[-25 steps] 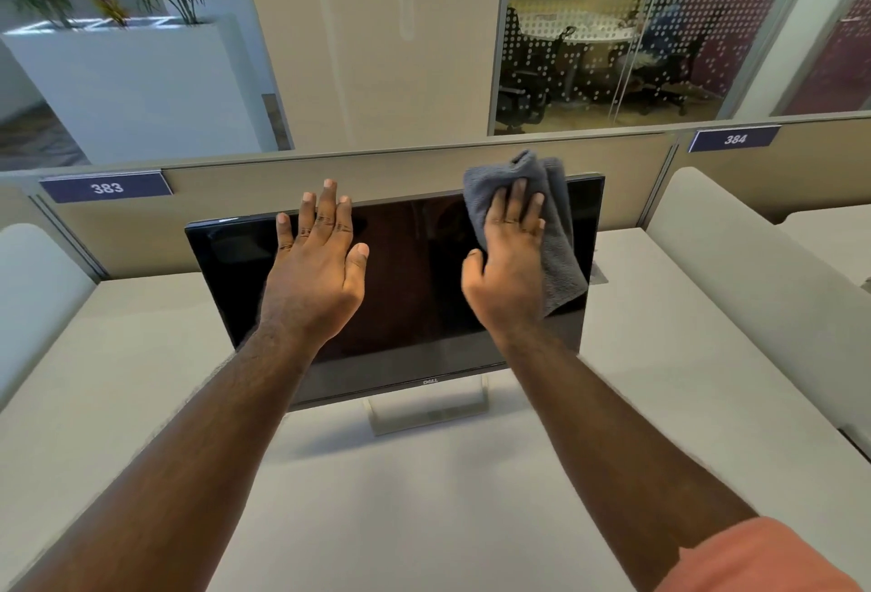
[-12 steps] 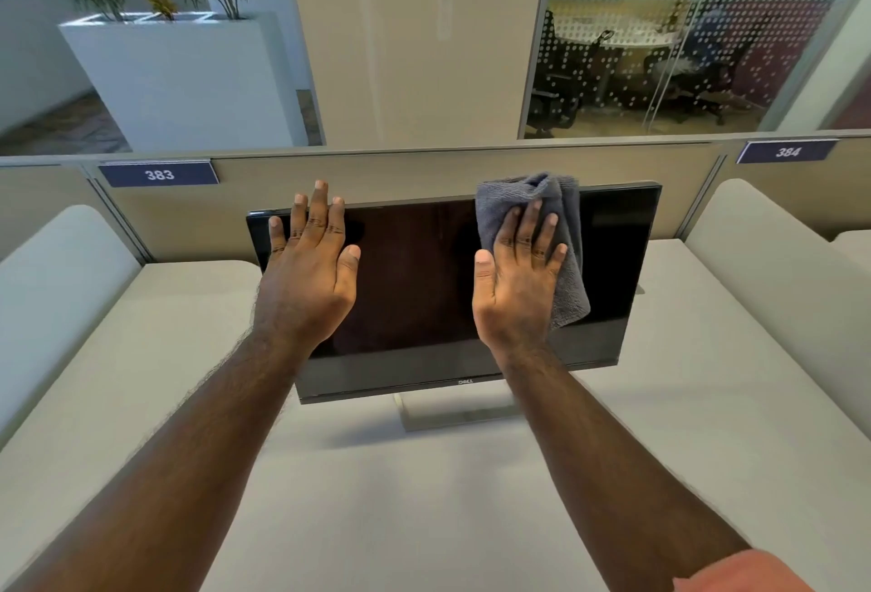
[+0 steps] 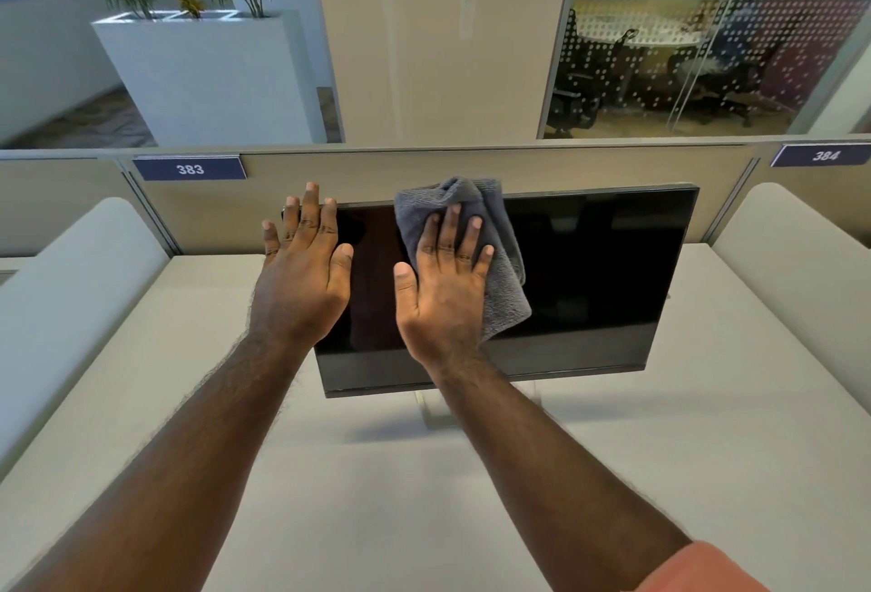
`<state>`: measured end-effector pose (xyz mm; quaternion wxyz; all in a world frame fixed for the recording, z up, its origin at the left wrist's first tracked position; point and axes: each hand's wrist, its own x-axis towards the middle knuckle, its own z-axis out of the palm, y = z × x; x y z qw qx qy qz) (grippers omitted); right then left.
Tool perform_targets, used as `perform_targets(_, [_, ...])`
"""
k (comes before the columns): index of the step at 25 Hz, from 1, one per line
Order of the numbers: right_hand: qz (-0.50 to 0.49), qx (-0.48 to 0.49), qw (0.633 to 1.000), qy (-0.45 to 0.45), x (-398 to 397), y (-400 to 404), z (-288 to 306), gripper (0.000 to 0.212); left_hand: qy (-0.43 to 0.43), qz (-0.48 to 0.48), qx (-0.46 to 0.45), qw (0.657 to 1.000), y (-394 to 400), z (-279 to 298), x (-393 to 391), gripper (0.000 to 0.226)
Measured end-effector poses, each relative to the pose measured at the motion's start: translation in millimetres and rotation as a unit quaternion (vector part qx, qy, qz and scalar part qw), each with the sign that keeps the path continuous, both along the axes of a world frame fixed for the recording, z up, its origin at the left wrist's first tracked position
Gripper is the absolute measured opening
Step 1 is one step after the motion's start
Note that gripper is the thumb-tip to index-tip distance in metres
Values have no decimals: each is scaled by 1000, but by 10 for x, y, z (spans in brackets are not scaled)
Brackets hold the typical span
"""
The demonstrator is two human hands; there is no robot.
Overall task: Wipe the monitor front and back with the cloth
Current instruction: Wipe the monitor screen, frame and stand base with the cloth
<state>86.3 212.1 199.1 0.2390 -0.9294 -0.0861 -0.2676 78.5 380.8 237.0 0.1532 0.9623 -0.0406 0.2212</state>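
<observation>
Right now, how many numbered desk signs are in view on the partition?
2. Sign 383 sits on the partition's top edge at left, above the left hand; sign 384 is at far right. Others may lie outside the frame.

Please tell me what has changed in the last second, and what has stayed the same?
The right hand slid the grey cloth leftward across the monitor screen, from its right part towards the middle. The left hand stayed flat near the monitor's upper left corner. Nothing was grasped or released.

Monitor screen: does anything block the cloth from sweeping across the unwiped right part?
Nothing visible does. The right hand presses the grey cloth flat on the monitor; the screen to its right is bare. The left hand lies on the opposite side.
</observation>
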Motion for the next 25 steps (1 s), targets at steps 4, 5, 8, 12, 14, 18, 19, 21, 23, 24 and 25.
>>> perform_targets(4, [71,17,997,10,-99,376,39,68,-12,10,-75,997,114,-16,-29,63])
perform_targets(5, [89,24,996,12,-123,476,45,68,-14,18,-107,994,147,-21,-41,63])
perform_targets(8, [134,42,990,19,-180,752,59,66,-3,36,-261,965,198,-59,-101,63])
perform_targets(12, [216,80,972,50,-206,1014,91,62,7,-41,-596,802,291,-16,-204,38])
perform_targets(14, [256,93,959,73,-214,1067,120,62,5,-27,-641,767,345,15,-231,26])
perform_targets(18, [320,121,938,48,-244,1011,259,62,-48,45,-664,745,483,78,-225,24])
perform_targets(19, [311,126,942,18,-226,965,313,61,-96,70,-662,740,533,135,-222,23])
perform_targets(21, [255,131,958,-11,-136,854,447,60,-210,125,-638,730,692,267,-229,20])
perform_targets(23, [194,88,977,17,-10,728,568,60,-298,157,-599,726,862,393,-260,15])
perform_targets(24, [172,49,983,31,40,675,606,60,-329,161,-575,732,920,434,-264,13])
perform_targets(25, [156,10,987,36,75,638,627,59,-345,160,-546,747,944,452,-257,12])
